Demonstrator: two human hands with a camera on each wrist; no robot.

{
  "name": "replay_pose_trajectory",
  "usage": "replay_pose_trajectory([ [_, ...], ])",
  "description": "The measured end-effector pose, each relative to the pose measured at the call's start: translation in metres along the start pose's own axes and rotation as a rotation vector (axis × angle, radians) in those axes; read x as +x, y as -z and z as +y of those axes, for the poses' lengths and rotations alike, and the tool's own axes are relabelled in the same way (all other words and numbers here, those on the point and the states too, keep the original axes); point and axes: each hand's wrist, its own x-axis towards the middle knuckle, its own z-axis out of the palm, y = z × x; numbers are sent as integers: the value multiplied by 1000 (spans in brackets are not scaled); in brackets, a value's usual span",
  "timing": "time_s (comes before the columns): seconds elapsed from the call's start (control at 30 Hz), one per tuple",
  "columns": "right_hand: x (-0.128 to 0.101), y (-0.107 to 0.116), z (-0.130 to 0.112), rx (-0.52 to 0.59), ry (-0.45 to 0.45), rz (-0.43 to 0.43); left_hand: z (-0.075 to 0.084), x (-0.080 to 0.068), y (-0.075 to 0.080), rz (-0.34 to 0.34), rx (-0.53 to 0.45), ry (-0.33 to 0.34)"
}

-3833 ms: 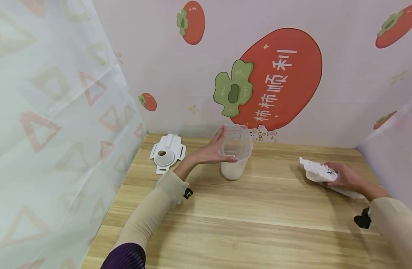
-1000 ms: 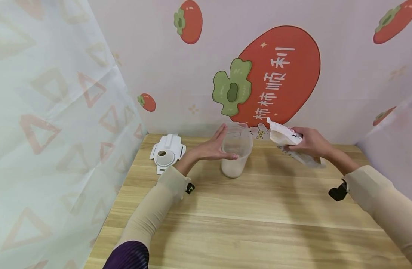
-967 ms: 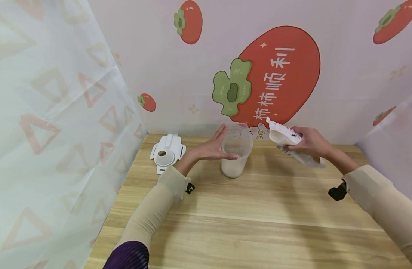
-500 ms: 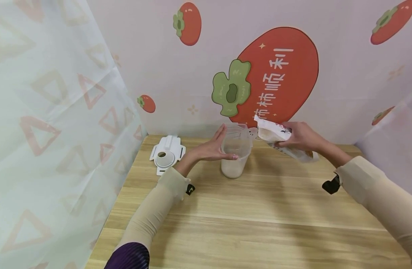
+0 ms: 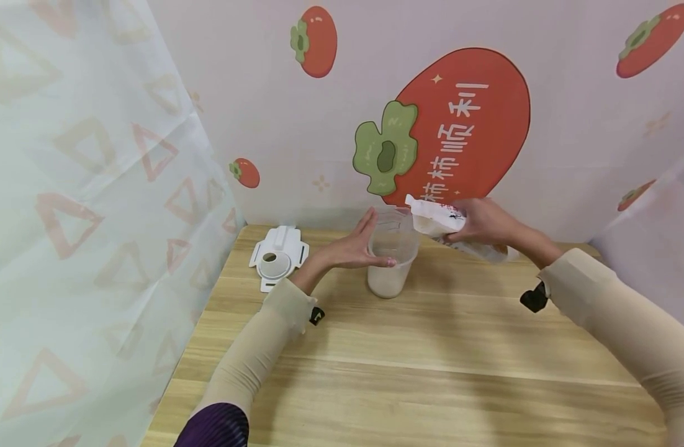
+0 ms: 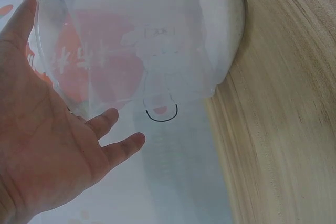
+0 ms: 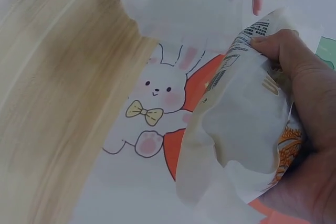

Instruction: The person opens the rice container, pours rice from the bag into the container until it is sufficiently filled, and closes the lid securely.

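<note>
A tall, translucent plastic food storage container [image 5: 396, 245] stands upright near the back of the table, its lower part whitish. My left hand [image 5: 350, 248] holds it from the left, thumb across the front and fingers spread toward the back of the rim. The left wrist view shows the palm and outstretched fingers beside the container wall. My right hand [image 5: 484, 223] grips a white printed food bag [image 5: 438, 215], tilted with its left end at the container's right rim. An orange ears-of-grain print shows on the bag [image 7: 236, 124]. Its contents are hidden.
A white lid [image 5: 283, 254] with side clips and a round raised spout lies at the table's back left. The wooden table [image 5: 420, 366] meets a patterned wall covering [image 5: 297, 124] behind and on both sides.
My right hand has lifted the bag from the table's right side and brought it left to the container's rim. The left hand and container have stayed nearly still.
</note>
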Motion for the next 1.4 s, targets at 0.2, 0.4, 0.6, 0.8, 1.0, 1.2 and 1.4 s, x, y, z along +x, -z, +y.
replay_pose_trajectory([
  [0.2,8,-1,-4,-65,-12,-10,0,1,-1,3,10,0],
  [0.4,17,-1,-7,-129,-49,-45,0,0,-1,-1,5,1],
  [0.6,24,-1,-11,-152,-38,-46,1,0,-1,-3,1,1],
  [0.8,30,1,-19,-200,-28,-62,1,0,-1,0,-6,-5],
  [1.0,36,3,-24,-273,-44,-86,0,1,-1,5,-2,-6],
  [1.2,42,6,-25,-323,-31,-107,0,1,0,4,-4,-5],
  [1.4,45,6,-25,-352,-15,-124,0,1,-1,-4,-5,-4],
])
